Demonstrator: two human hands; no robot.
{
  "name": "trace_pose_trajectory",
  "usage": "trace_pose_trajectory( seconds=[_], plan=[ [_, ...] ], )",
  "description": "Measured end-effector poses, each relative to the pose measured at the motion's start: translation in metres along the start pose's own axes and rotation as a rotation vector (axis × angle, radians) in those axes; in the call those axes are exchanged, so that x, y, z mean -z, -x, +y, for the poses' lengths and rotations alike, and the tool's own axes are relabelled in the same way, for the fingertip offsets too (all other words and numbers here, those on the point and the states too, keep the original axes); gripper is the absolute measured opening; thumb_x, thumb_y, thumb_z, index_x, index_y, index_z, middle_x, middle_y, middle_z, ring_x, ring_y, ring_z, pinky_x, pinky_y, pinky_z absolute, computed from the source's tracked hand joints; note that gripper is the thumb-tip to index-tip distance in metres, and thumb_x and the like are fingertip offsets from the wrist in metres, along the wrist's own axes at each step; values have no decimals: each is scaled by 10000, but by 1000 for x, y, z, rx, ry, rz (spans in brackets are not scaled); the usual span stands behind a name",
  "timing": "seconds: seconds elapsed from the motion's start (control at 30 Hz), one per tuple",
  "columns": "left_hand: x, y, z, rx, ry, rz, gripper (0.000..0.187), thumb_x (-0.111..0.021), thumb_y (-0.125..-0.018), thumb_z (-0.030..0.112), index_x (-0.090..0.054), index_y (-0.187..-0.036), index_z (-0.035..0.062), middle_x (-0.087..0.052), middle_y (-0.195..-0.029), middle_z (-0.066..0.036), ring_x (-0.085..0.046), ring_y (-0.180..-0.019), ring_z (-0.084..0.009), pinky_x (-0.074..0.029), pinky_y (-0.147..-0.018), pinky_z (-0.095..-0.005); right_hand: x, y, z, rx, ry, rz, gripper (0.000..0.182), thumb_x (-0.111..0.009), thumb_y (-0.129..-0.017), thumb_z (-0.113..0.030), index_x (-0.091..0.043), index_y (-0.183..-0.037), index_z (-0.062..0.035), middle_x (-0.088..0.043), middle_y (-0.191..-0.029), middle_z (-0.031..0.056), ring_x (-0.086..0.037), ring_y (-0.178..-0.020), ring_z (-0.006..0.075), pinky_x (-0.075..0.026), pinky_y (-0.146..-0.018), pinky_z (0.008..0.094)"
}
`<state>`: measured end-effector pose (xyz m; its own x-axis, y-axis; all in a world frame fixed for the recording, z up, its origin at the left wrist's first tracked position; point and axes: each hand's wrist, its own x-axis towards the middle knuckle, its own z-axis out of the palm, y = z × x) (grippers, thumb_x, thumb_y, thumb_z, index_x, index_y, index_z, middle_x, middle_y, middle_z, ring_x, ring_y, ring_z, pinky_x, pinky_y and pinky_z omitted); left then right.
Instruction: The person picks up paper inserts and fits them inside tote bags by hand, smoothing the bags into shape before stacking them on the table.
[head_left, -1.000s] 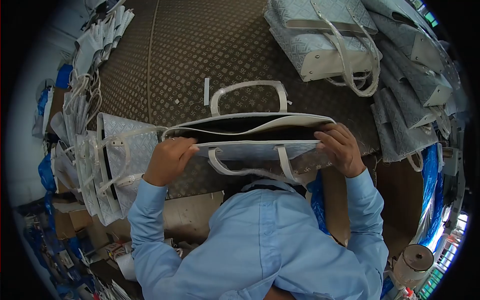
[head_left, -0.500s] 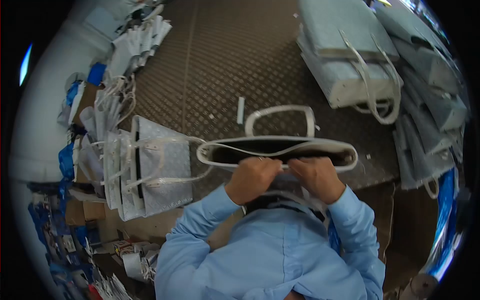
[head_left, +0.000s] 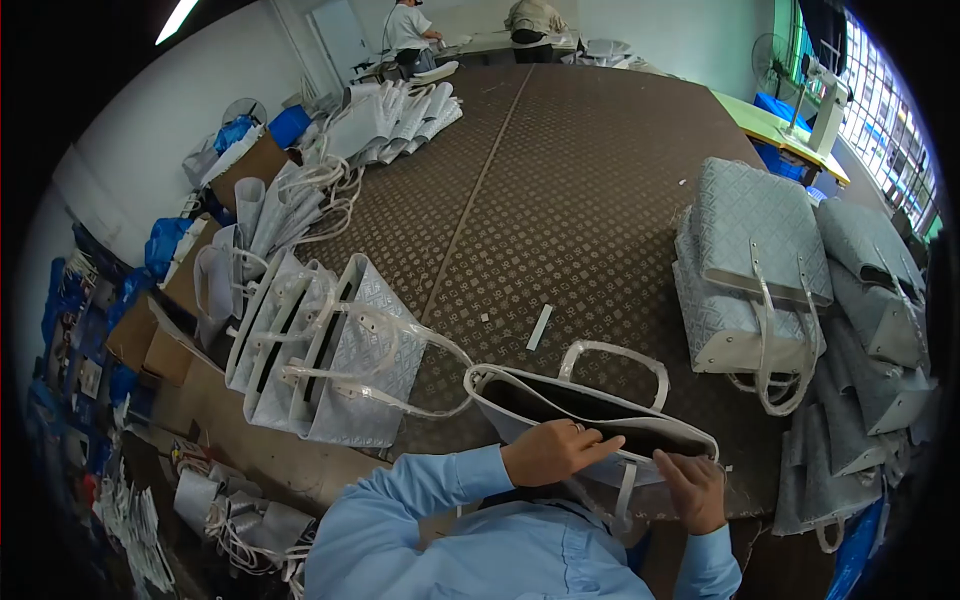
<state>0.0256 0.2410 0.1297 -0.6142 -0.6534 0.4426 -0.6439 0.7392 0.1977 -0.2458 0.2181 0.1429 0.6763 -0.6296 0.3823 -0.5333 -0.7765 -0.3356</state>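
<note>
A silvery-white handbag (head_left: 640, 412) stands upright on the table just in front of me. Its mouth is open, showing a dark lining. My left hand (head_left: 560, 452) lies over the near rim, index finger stretched along it and the other fingers curled at the edge. Farther right, my right hand (head_left: 692, 490) pinches the same rim, its fingertips at the opening. One strap loop (head_left: 655, 375) stands up behind the bag, and another handle (head_left: 626, 495) hangs on my side. The bag's lower part is partly hidden by my hands.
Several similar handbags (head_left: 370, 365) stand at left, one strap reaching the held bag. Stacked bags (head_left: 760, 230) lie at right. Rolled pale pieces (head_left: 400, 120) sit on the brown patterned table (head_left: 560, 170), near a small strip (head_left: 540, 327). Two people (head_left: 535, 20) are at the back.
My view has tilted up, bringing the far room into sight. The handbag now sits slantwise, and my hands, close together before, have moved apart along its near rim.
</note>
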Motion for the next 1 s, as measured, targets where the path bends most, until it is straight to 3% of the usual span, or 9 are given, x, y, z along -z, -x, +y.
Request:
trace_pose_trajectory(
  seconds=[0.1,0.33,0.53,0.6,0.73,0.8,0.87,0.93,1.0],
  plan=[
    [-24,-16,12,-150,33,76,421,-539,-803,103,-565,-1216,22,-594,-877,-67,-592,-606,-169,-482,-554,-287,-8,19,-4,103,181,108,439,-609,-731,-101,-627,-1170,-113,-639,-926,56,-605,-753,208,-452,-685,352],
    [-15,0,6,-79,63,-20,430,-533,-818,109,-544,-1238,16,-584,-852,-65,-596,-628,-182,-489,-583,-295,4,26,7,27,-16,50,402,-628,-729,-40,-637,-1124,-107,-636,-904,54,-612,-756,222,-466,-743,411],
    [50,58,-40,215,-105,-131,147,-638,-824,219,-619,-840,74,-634,-816,-68,-611,-717,-241,-485,-649,-358,-5,42,21,-36,148,162,292,-676,-762,-75,-645,-1052,-76,-622,-856,53,-631,-823,223,-387,-984,515],
    [60,71,-65,241,-141,-75,153,-655,-820,210,-629,-866,66,-632,-807,-75,-611,-746,-263,-492,-698,-384,-11,36,25,-58,34,231,280,-688,-764,-77,-641,-1040,-70,-624,-833,56,-636,-852,221,-379,-998,516],
    [52,72,-116,327,-462,146,276,-641,-870,221,-639,-1086,48,-613,-1113,-151,-576,-1064,-295,-484,-855,-363,-32,11,-11,25,130,331,293,-701,-776,-64,-626,-1059,-58,-619,-805,57,-636,-819,220,-408,-970,518],
    [33,55,-135,827,-49,488,356,-578,-926,282,-597,-1181,35,-547,-1241,-175,-534,-1122,-327,-438,-930,-385,-60,-1,-35,92,16,373,335,-710,-780,-77,-605,-1096,-37,-615,-792,58,-635,-791,219,-417,-964,510],
    [6,48,-167,1049,519,618,514,-549,-931,403,-546,-1247,-2,-487,-1310,-218,-523,-1136,-339,-434,-934,-402,-90,-14,-66,152,-97,364,393,-712,-785,-108,-577,-1141,-9,-610,-807,66,-629,-788,216,-426,-961,491],
    [9,27,-155,1083,493,541,558,-553,-906,456,-552,-1224,-2,-551,-1241,-214,-570,-1085,-299,-456,-891,-394,-102,-27,-86,179,-130,350,427,-712,-786,-128,-562,-1163,4,-608,-827,73,-624,-802,215,-434,-955,479],
    [37,3,-132,1113,394,-25,512,-557,-907,414,-559,-1188,-14,-635,-1093,-192,-624,-970,-277,-476,-822,-391,-103,-43,-96,391,-357,164,461,-706,-793,-177,-546,-1184,8,-599,-895,94,-604,-882,228,-432,-954,472]
  ],
)
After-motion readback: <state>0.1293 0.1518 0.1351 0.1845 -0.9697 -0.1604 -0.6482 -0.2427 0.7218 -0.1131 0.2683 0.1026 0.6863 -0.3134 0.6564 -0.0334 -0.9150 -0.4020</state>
